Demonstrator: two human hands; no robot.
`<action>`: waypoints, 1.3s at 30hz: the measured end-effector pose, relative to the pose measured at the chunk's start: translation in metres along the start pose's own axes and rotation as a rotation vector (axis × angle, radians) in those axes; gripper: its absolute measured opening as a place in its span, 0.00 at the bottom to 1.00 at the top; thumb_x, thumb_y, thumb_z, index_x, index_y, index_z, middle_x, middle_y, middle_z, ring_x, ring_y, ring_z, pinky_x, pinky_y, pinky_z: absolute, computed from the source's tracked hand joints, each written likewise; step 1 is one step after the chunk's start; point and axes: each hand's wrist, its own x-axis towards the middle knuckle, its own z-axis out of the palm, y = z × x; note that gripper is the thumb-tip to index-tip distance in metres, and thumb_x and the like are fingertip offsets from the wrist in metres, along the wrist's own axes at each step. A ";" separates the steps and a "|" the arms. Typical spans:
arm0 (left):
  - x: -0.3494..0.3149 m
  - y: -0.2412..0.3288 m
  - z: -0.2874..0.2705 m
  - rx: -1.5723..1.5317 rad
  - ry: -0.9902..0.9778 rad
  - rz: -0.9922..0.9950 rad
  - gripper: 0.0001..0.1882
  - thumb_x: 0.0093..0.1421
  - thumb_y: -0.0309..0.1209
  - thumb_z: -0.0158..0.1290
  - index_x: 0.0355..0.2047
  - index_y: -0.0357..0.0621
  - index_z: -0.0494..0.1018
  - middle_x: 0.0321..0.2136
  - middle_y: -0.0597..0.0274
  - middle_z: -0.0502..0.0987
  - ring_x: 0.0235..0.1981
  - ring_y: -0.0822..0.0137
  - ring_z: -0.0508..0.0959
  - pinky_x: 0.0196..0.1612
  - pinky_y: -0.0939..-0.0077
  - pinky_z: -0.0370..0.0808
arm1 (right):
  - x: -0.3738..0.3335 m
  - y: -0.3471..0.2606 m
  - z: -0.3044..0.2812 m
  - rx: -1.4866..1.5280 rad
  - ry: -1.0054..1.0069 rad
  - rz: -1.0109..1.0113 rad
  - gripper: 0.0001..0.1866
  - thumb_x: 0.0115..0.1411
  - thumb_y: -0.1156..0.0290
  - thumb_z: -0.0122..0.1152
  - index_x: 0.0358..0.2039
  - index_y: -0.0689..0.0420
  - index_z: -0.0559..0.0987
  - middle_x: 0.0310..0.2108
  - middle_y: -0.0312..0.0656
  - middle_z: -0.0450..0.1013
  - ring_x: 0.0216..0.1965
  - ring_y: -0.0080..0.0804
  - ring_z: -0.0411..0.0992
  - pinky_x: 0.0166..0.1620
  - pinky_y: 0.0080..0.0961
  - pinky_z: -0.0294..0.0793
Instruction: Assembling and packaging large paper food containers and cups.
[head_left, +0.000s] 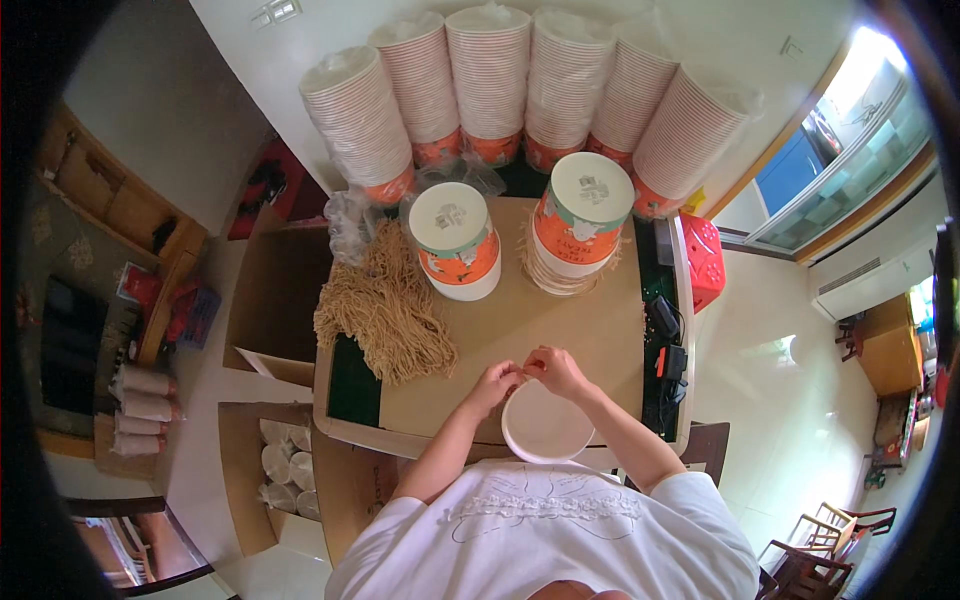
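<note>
A white round paper bucket (545,425) is at the table's near edge, in front of my body, its open mouth toward me. At its far rim my left hand (495,384) and my right hand (557,371) meet, fingertips pinched close together. Whatever sits between the fingers is too small to make out. Beyond my left hand lies a loose heap of tan twine cords (388,310). Farther back stand an upside-down orange and white bucket (460,255) and, right of it, a nested upside-down pile of buckets (580,235) with cords around its lower part.
Several tall stacks of white buckets (488,80) in clear plastic line the table's back. Black chargers and cables (668,345) lie along the right edge, beside a red plastic stool (703,260). Left of the table, an open cardboard box (250,480) holds wrapped white items.
</note>
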 end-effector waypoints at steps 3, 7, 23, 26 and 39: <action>-0.002 0.000 0.000 -0.466 0.006 -0.251 0.06 0.51 0.33 0.52 0.26 0.45 0.71 0.20 0.70 0.71 0.20 0.77 0.70 0.21 0.86 0.66 | -0.006 -0.006 0.001 -0.015 0.040 -0.017 0.04 0.45 0.73 0.57 0.22 0.59 0.76 0.24 0.44 0.70 0.26 0.39 0.69 0.30 0.30 0.69; 0.002 -0.004 -0.003 -0.671 0.057 -0.362 0.07 0.53 0.35 0.52 0.26 0.46 0.71 0.18 0.71 0.70 0.17 0.79 0.68 0.16 0.89 0.61 | -0.013 -0.013 0.002 -0.078 0.101 -0.116 0.04 0.46 0.73 0.56 0.22 0.58 0.76 0.23 0.44 0.70 0.26 0.41 0.69 0.30 0.31 0.69; -0.010 0.015 0.009 -0.485 0.094 -0.319 0.06 0.54 0.33 0.51 0.26 0.45 0.73 0.13 0.74 0.66 0.12 0.83 0.62 0.11 0.91 0.54 | -0.032 -0.027 0.018 -0.195 0.559 -0.134 0.03 0.46 0.70 0.58 0.23 0.54 0.76 0.25 0.39 0.69 0.33 0.35 0.67 0.45 0.34 0.59; -0.010 0.013 0.010 -0.488 0.122 -0.298 0.06 0.54 0.32 0.51 0.24 0.45 0.73 0.14 0.73 0.67 0.12 0.83 0.62 0.11 0.91 0.54 | -0.034 -0.028 0.019 -0.211 0.550 -0.135 0.04 0.46 0.70 0.59 0.24 0.54 0.76 0.25 0.39 0.69 0.34 0.36 0.67 0.46 0.35 0.59; -0.005 0.006 0.007 -0.429 0.167 -0.255 0.04 0.54 0.29 0.51 0.29 0.43 0.74 0.13 0.75 0.66 0.11 0.83 0.61 0.11 0.91 0.55 | -0.033 -0.028 0.008 -0.149 0.371 -0.086 0.06 0.49 0.75 0.56 0.29 0.55 0.78 0.30 0.40 0.72 0.35 0.36 0.69 0.41 0.32 0.65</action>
